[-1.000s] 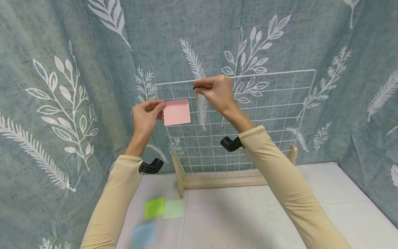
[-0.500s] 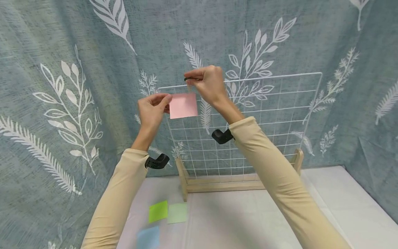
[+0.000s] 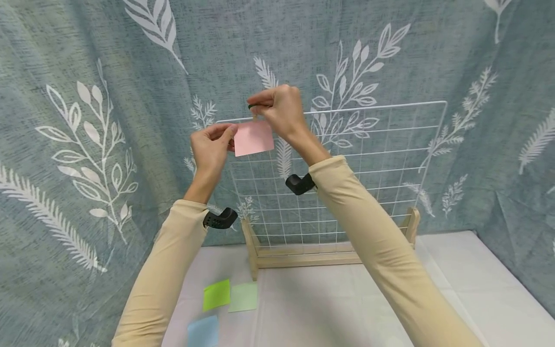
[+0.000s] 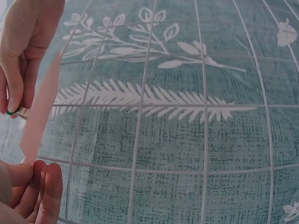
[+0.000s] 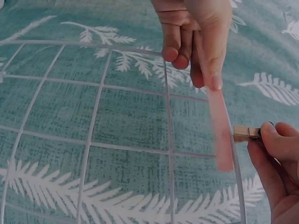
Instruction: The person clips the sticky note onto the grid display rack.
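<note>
My left hand (image 3: 211, 149) pinches the left edge of a pink sticky note (image 3: 254, 138) between thumb and fingers. The note is held upright in front of the top wire of a white wire grid panel (image 3: 347, 156), near its left corner. Above the note, my right hand (image 3: 282, 111) pinches a small wooden clothespin (image 5: 246, 133) by its dark end. In the right wrist view the clothespin's tip is right at the panel's top wire, beside the note. From the left wrist view, the note (image 4: 41, 109) appears nearly edge-on, and the clothespin's end looks green.
A wooden stand (image 3: 303, 260) supports the panel on a white-covered table (image 3: 329, 303). At the table's left lie a bright green note (image 3: 216, 295), a pale green note (image 3: 243, 297) and a blue note (image 3: 203, 332). Behind hangs a leaf-patterned curtain (image 3: 225, 43).
My left hand has raised the pink note to the top wire and slightly rightward. My right hand has moved left and up with the clothespin, to just above the note's top edge.
</note>
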`<state>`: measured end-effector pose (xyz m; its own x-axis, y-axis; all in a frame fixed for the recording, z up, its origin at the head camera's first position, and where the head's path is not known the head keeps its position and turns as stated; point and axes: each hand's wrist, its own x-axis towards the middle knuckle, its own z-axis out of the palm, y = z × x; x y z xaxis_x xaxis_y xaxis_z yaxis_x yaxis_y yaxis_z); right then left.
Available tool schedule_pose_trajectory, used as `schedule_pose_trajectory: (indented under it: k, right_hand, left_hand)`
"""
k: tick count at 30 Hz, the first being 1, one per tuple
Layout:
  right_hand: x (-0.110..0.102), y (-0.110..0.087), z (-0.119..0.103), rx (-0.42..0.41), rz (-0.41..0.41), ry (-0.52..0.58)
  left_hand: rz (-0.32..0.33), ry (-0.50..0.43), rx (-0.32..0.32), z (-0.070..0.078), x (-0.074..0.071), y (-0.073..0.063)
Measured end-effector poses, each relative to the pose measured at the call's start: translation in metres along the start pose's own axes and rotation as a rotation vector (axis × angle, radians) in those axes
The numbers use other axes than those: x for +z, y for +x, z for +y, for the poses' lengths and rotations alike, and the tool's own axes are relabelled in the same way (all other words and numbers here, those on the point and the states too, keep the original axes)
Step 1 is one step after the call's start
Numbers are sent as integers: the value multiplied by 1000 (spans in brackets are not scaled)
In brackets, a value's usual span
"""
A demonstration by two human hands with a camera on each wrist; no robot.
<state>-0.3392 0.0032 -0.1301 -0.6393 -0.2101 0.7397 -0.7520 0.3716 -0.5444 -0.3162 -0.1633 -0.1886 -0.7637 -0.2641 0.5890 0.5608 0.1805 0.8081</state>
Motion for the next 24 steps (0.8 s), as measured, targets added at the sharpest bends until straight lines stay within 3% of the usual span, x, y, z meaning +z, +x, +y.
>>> schedule_pose_trajectory:
  k: [5,13,24]
  right_hand:
    - [0,0,-1,-13,8,-10]
    - [11,2,-2,-22,-53,-34]
    - [10,2,-1,-5,-39,5]
  left_hand:
    - [2,27,9,0,1,2]
    - [53,-71,-35,0,-5,2]
    - [23,-64,-24,1,-2,3]
